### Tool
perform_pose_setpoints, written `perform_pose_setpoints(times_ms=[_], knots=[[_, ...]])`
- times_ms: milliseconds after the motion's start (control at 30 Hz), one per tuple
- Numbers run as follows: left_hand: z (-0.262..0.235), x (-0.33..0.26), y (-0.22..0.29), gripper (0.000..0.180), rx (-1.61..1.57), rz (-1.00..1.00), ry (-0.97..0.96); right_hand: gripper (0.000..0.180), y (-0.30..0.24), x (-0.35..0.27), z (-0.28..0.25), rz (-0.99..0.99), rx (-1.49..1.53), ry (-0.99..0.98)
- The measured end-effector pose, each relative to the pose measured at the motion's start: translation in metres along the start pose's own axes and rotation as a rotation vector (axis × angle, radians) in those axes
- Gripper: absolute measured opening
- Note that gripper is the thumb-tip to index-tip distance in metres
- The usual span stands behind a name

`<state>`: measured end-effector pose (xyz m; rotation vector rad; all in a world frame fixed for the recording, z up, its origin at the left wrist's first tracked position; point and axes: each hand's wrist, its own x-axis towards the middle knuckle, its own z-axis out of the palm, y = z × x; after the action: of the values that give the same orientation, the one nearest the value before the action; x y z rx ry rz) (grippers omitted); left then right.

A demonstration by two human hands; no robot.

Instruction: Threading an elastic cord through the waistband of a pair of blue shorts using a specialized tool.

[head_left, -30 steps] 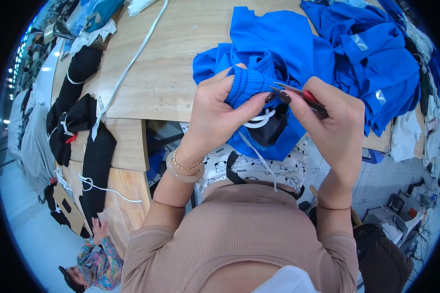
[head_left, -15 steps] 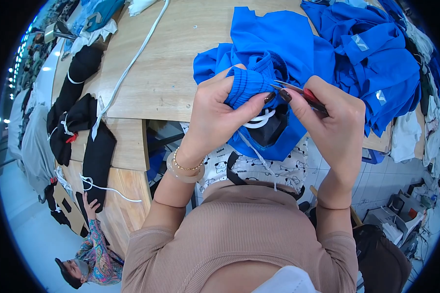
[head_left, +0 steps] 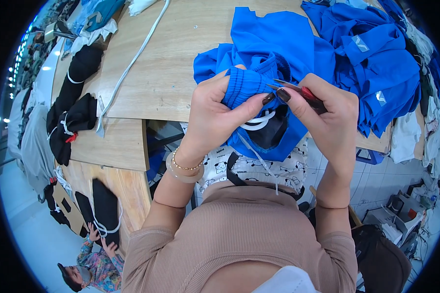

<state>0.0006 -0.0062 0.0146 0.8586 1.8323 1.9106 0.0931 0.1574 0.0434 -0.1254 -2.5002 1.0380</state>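
Observation:
My left hand (head_left: 215, 115) grips the ribbed edge of a bright blue garment (head_left: 271, 53), bunched up over the edge of a wooden table (head_left: 156, 73). My right hand (head_left: 327, 115) holds small thread snips (head_left: 298, 90) with a red handle, their metal tips touching the ribbed band beside my left thumb. A white drawstring (head_left: 261, 122) hangs from the garment's dark inside. The rest of the garment spreads on the table behind my hands.
A pile of blue garments (head_left: 376, 63) lies at the right of the table. Black garments with white cords (head_left: 76, 110) lie on the left tables. A white cord (head_left: 132, 63) runs across the tabletop. A person (head_left: 90, 266) crouches on the floor at lower left.
My hands and the snips stay almost still at the ribbed band. The person on the floor at lower left has shifted position.

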Motion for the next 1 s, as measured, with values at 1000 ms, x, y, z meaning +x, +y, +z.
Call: perform_pose_setpoints(times_ms=[1000], knots=[[-0.002, 0.000, -0.011, 0.014, 0.090, 0.093, -0.008, 0.020, -0.008, -0.001, -0.005, -0.008, -0.118, 0.003]])
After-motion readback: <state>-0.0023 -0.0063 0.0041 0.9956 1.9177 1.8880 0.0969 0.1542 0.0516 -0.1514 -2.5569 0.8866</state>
